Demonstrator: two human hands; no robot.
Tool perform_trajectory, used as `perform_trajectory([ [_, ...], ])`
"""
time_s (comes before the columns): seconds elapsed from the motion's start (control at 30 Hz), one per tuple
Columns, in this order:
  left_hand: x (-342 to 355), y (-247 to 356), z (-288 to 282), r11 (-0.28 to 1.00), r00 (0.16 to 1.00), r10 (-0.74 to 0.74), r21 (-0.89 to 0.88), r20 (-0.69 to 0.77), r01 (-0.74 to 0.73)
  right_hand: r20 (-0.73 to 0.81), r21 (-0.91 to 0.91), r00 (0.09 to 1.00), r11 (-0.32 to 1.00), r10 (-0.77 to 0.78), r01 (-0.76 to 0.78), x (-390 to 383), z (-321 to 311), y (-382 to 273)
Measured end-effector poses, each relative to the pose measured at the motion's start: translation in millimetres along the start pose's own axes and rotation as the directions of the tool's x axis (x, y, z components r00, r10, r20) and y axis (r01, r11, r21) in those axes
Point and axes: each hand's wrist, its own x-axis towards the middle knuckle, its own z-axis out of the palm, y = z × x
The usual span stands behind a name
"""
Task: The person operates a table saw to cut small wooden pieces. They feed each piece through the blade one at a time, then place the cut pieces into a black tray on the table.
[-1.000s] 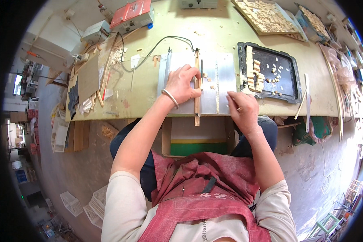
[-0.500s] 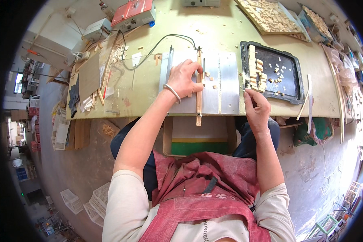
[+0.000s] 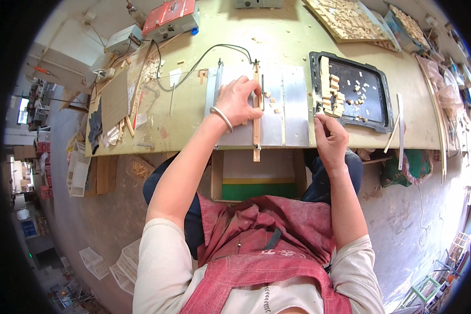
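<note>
A: Start at the left. What's there?

B: A flat brown board (image 3: 114,103) on the desk (image 3: 186,128), then a metal plate (image 3: 294,118) with a wooden strip (image 3: 256,135) running across it, front to back.

A: And the left hand (image 3: 235,103)?

B: On the strip. Thumb and forefinger stand apart, their tips at its edge. I'd judge it is steadying something there, but the hand covers that stretch, so I can't tell what, if anything, is gripped.

A: Just right of the strip?

B: A thin dark line (image 3: 262,89), slot or blade, too fine to tell, with a few small wooden pieces (image 3: 277,110) lying loose near it.

A: The right hand (image 3: 332,138)?

B: At the near left corner of the black tray (image 3: 386,99), thumb and forefinger drawn close together. Whether a piece sits between them is too small to make out. Pale wooden blocks (image 3: 325,94) stand clustered along the tray's left side.

A: So which step?

B: Handling small pieces between plate and tray, by my reading. From here the next move calls for a fine pinch on the right and a steady left.

A: Anything cut off?

B: The grey box (image 3: 259,4), by the top edge.
</note>
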Motion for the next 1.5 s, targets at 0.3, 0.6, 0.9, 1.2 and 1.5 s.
perform_trajectory([
  [0.3, -44, 2, -20, 0.987, 0.995, -0.102, -0.126, -0.008, 0.101, -0.006, 0.005, 1.000, 1.000, -0.015, 0.015, -3, 1, 8],
  [0.6, -48, -2, -33, 0.998, 0.994, -0.058, -0.009, 0.098, 0.059, 0.003, 0.012, 0.999, 0.999, 0.035, -0.035, -2, 1, 4],
  [0.9, -59, -4, -19, 0.990, 0.980, 0.123, -0.094, 0.157, -0.109, -0.079, 0.077, 0.993, 0.994, 0.089, -0.083, -2, -6, 8],
  [1.2, -107, 42, -32, 0.995, 0.947, 0.097, -0.026, 0.307, -0.093, -0.170, 0.117, 0.960, 0.972, 0.222, -0.204, -13, -76, 14],
  [1.5, -146, 57, -40, 0.995, 0.925, 0.101, -0.027, 0.366, -0.098, -0.183, -0.217, 0.954, 0.936, 0.239, -0.276, 33, -124, 141],
])
